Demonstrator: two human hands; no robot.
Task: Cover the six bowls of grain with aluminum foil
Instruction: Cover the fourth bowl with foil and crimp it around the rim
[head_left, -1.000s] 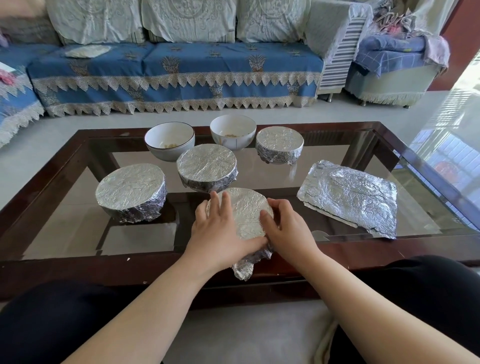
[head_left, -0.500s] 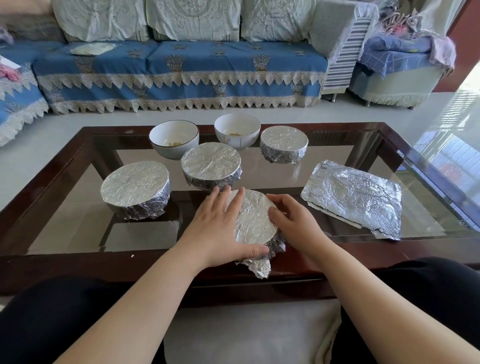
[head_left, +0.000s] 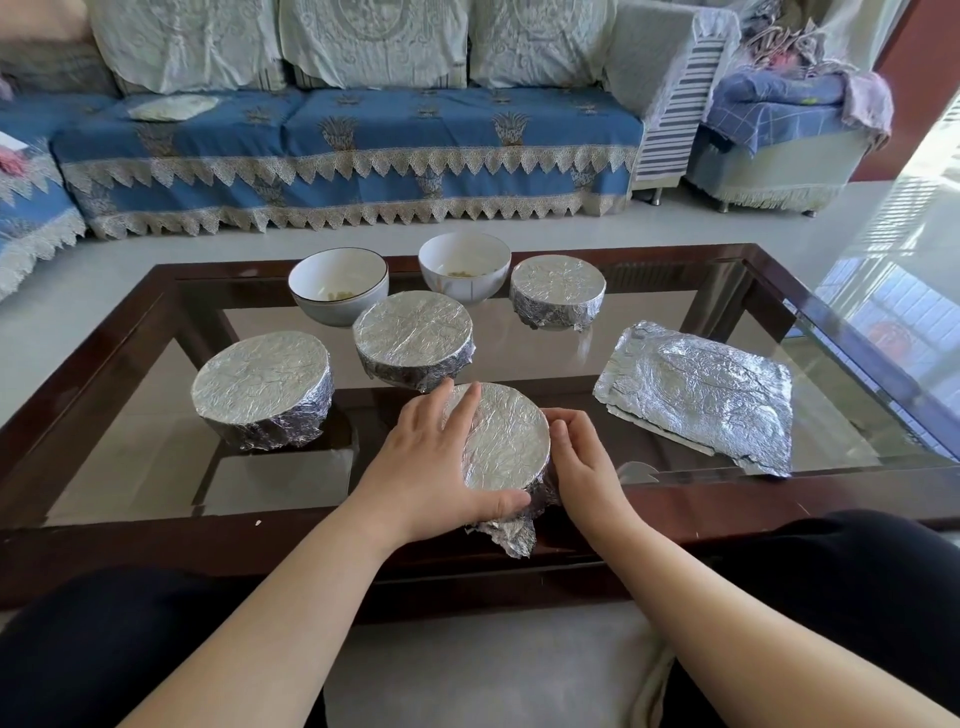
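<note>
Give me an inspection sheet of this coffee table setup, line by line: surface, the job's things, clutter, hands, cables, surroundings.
Surface: glass-topped table with dark wood frame.
Job's things: four foil-covered bowls, at left, centre, back right and nearest, whose foil has a loose flap at the near edge; two open bowls with a little grain; spare foil sheets lying flat at right.
Clutter: nothing seen.
Hands: left hand rests flat on the nearest bowl's foil top; right hand presses foil against its side.
Cables: nothing seen.
Surroundings: blue-covered sofa, armchair, pale tiled floor.
</note>
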